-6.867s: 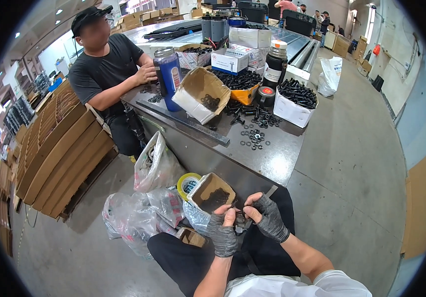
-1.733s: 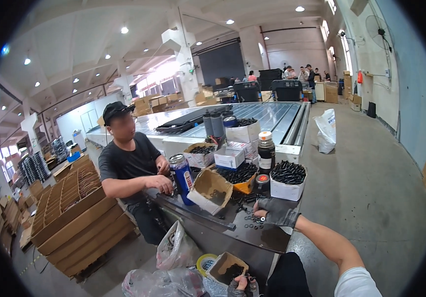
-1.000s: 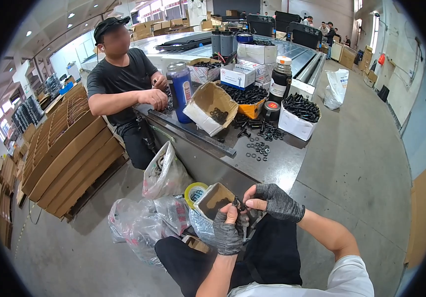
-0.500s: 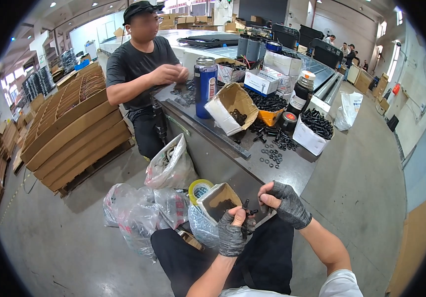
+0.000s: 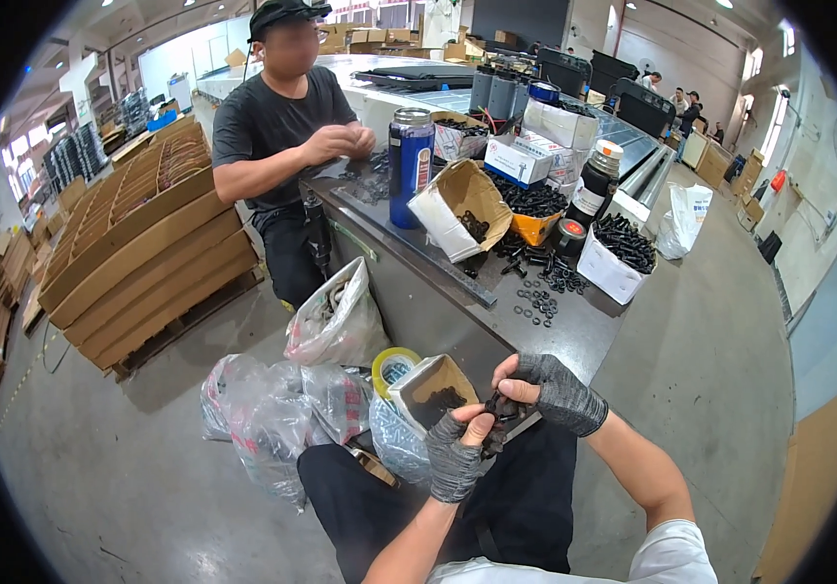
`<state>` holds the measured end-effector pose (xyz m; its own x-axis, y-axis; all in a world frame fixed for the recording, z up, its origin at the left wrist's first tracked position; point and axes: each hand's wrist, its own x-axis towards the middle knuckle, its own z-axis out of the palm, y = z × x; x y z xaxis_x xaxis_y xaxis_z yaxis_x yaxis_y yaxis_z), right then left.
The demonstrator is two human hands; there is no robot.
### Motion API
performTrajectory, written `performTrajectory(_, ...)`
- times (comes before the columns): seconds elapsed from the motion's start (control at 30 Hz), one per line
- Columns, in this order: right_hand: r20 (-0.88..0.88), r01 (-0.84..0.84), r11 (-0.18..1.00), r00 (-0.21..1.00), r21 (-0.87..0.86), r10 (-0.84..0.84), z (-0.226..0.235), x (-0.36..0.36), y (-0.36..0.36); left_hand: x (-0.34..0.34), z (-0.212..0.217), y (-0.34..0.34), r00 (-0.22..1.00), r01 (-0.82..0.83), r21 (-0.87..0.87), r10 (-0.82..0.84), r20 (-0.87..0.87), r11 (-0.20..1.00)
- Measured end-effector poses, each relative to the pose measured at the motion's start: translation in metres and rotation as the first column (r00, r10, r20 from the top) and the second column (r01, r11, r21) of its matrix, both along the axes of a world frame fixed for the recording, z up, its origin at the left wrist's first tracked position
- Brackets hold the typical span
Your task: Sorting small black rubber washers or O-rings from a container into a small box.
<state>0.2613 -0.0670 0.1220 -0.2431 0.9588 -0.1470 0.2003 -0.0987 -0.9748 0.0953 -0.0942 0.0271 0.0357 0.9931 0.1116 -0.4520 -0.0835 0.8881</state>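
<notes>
My left hand (image 5: 454, 459), in a grey fingerless glove, is closed around several black bolts (image 5: 494, 409), with thumb and forefinger pinching one. My right hand (image 5: 560, 391), gloved the same way, meets it at that bolt's end. Its thumb and forefinger are pinched together; what they hold is too small to make out. Just left of my hands, a small open carton (image 5: 405, 405) with dark small parts inside tilts above my lap. Ahead on the metal table lie loose washers (image 5: 536, 310) and loose black bolts (image 5: 566, 281).
A white box (image 5: 609, 276) full of bolts stands at the table's right edge, near a black bottle (image 5: 589, 193). A tilted carton (image 5: 433, 227) and blue flask (image 5: 409, 175) stand farther left. Plastic bags (image 5: 287, 409) lie on the floor. Across the table corner sits a co-worker (image 5: 282, 127).
My right hand has moved left and down to meet the bolt in my left hand. The left hand stays nearly in place.
</notes>
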Motion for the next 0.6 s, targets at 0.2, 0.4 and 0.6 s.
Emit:
performTrajectory(0.2,0.014,0.055,0.997,0.998,0.060,-0.056,0.010,0.003,0.003,-0.003,-0.011,0.005,0.937,0.166,-0.187,-0.096,0.335,0.968)
performTrajectory(0.4,0.051,0.023,0.998,0.998,0.052,-0.026,0.007,0.006,-0.005,-0.004,-0.004,0.009,0.929,0.191,-0.264,-0.087,0.359,0.945)
performTrajectory(0.6,0.047,-0.009,0.999,0.999,0.044,0.007,-0.003,-0.012,-0.007,-0.003,-0.007,0.013,0.924,0.195,-0.281,-0.080,0.373,0.940)
